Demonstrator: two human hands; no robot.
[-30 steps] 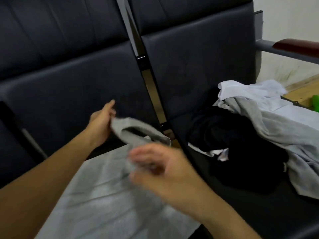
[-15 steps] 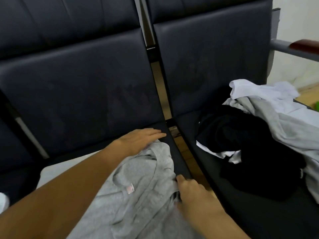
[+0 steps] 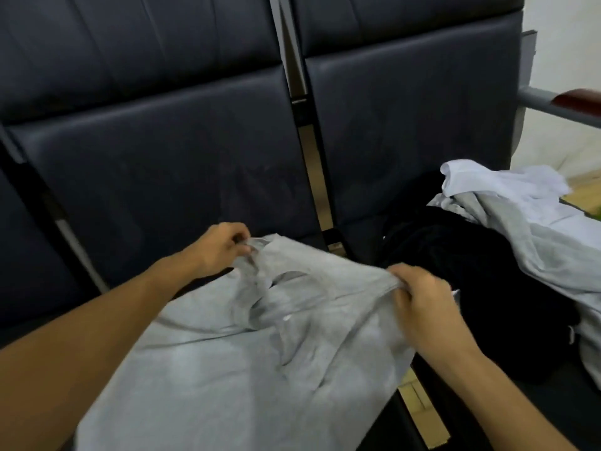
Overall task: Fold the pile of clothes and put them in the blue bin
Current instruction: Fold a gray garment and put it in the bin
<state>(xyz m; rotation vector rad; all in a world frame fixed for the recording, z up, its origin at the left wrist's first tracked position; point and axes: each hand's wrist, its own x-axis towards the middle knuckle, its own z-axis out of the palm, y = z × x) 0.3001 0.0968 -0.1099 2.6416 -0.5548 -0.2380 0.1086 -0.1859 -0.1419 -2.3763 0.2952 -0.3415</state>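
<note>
A light grey T-shirt (image 3: 208, 379) lies spread on the left dark seat, neckline toward the backrest. My left hand (image 3: 221, 249) pinches the fabric at the shirt's far left shoulder, by the collar. My right hand (image 3: 419, 297) grips the right shoulder edge near the seat gap. On the right seat sits the pile of clothes: a black garment (image 3: 461, 275), a grey one (image 3: 533, 255) and a white one (image 3: 497, 180) on top. The blue bin is not in view.
Two dark padded seats with tall backrests (image 3: 162, 157) fill the view, split by a narrow gap (image 3: 320, 196) with a metal frame. A metal armrest with a brown pad (image 3: 572, 102) stands at the far right, with wooden floor beyond it.
Both hands went from lying on the crumpled grey shirt to pinching its two shoulders, and the shirt now lies more spread across the seat.
</note>
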